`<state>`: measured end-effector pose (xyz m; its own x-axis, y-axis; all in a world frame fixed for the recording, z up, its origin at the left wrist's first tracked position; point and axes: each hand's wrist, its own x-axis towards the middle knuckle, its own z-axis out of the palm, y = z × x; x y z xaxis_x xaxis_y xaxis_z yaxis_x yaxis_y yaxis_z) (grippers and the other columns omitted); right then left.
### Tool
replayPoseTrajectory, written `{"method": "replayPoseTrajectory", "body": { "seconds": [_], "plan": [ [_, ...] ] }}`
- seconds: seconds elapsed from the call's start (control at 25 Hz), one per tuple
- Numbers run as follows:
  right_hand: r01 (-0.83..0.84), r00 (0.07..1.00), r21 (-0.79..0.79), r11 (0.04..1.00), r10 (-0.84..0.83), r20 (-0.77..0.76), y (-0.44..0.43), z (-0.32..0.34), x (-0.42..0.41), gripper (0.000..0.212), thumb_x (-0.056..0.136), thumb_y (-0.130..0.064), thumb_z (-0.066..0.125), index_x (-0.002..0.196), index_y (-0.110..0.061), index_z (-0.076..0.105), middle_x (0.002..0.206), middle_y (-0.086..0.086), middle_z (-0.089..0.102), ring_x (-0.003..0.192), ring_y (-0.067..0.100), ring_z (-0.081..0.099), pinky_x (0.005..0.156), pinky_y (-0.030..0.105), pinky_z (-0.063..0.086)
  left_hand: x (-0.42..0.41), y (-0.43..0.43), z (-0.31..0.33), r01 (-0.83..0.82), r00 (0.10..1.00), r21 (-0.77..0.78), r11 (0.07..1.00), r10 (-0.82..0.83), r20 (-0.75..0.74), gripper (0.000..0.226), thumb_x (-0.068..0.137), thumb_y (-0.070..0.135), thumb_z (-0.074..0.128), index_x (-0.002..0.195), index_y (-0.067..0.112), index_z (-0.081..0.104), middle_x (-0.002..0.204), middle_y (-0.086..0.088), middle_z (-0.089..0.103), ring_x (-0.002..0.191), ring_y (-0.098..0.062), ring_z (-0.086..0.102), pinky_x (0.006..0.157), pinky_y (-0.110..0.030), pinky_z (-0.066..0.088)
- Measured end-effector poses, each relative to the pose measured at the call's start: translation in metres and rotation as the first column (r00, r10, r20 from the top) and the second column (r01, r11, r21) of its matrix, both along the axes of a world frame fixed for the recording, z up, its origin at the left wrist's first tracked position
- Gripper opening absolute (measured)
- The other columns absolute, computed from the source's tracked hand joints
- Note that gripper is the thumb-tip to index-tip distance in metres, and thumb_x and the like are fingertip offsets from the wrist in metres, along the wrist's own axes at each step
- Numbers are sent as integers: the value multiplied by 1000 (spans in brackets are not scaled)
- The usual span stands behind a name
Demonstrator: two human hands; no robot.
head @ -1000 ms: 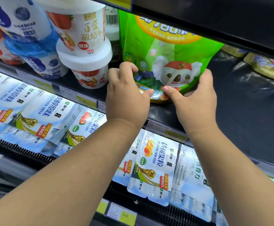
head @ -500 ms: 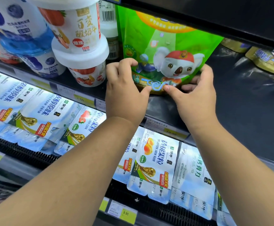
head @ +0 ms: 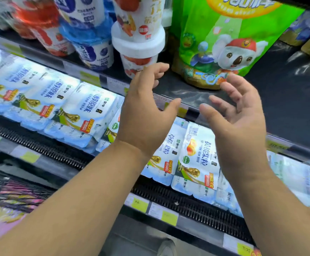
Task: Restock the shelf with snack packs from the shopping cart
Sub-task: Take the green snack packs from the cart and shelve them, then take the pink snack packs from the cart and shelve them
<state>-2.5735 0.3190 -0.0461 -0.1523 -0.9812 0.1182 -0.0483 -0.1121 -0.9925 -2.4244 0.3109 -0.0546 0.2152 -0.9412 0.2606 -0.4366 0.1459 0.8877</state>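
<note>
Both hands, left hand (head: 146,109) & right hand (head: 242,115), empty w/ fingers relaxed, just clear of green snack pack (head: 229,39) standing upright on shelf (head: 289,93). Pack prob light, soft, crinkly; grip lower sides.

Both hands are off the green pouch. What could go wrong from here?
1. The green pouch stands upright near the front edge of the shelf, and neither the left hand nor the right hand touches it; it may tip forward.
2. The left hand's fingertips are close to the stacked white cups beside the pouch; a careless move could knock that stack.
</note>
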Motion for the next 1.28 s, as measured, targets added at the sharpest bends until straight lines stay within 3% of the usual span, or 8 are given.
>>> {"method": "replayPoseTrajectory", "body": {
  "seconds": [0.16, 0.32, 0.52, 0.72, 0.88, 1.08, 1.28],
  "plan": [
    [-42, 997, 5, 999, 42, 65, 42, 17, 49, 54, 78, -14, 68, 124, -34, 50, 126, -5, 55, 107, 10, 62, 85, 21, 50, 44, 35, 25, 53, 998, -24, 998, -52, 47, 53, 81, 17, 73, 130, 20, 51, 127, 5, 59, 117, -6, 54, 101, -23, 44],
    [-57, 994, 26, 998, 54, 90, 79, 39, 97, 54, 78, -13, 68, 126, -32, 50, 124, -4, 57, 108, 11, 63, 86, 21, 50, 92, 80, 56, 74, 997, 8, 997, -74, 25, 53, 83, 20, 71, 127, 32, 45, 128, 10, 56, 117, -4, 54, 101, -27, 46],
    [-152, 982, 45, 987, 146, 124, 127, 71, 159, 57, 79, -10, 68, 125, -34, 47, 122, -6, 56, 107, 12, 61, 92, 29, 50, 172, 142, 91, 21, 998, 70, 997, -17, -59, 57, 84, 26, 72, 130, 39, 41, 132, 15, 55, 121, -3, 54, 105, -32, 45],
    [-279, 958, 97, 955, 271, 90, 171, 95, 207, 62, 79, -11, 70, 127, -40, 44, 127, -5, 54, 112, 17, 59, 99, 44, 50, 232, 201, 117, 39, 998, 188, 981, -31, -46, 68, 80, 36, 72, 135, 44, 34, 135, 22, 51, 126, 3, 49, 109, -32, 41],
    [-367, 930, 161, 916, 364, 53, 207, 113, 236, 65, 78, -15, 72, 128, -45, 43, 128, -7, 52, 113, 13, 58, 101, 50, 48, 265, 248, 128, 10, 998, 267, 964, 5, -55, 69, 80, 31, 71, 134, 48, 31, 134, 22, 51, 125, 2, 50, 109, -35, 41],
    [-400, 908, 242, 884, 417, -22, 237, 118, 251, 65, 78, -23, 73, 131, -43, 42, 127, -7, 52, 114, 15, 59, 99, 48, 50, 308, 300, 127, -32, 997, 371, 928, 58, -60, 70, 85, 24, 76, 137, 42, 34, 137, 14, 53, 126, -1, 49, 108, -31, 42],
    [-407, 892, 341, 847, 450, -52, 266, 100, 255, 68, 75, -30, 75, 130, -46, 37, 127, -1, 51, 111, 16, 58, 96, 38, 50, 337, 335, 107, -20, 995, 496, 868, 63, -71, 68, 86, 22, 76, 141, 32, 38, 134, 10, 53, 123, -1, 50, 101, -13, 41]
  ]
}}
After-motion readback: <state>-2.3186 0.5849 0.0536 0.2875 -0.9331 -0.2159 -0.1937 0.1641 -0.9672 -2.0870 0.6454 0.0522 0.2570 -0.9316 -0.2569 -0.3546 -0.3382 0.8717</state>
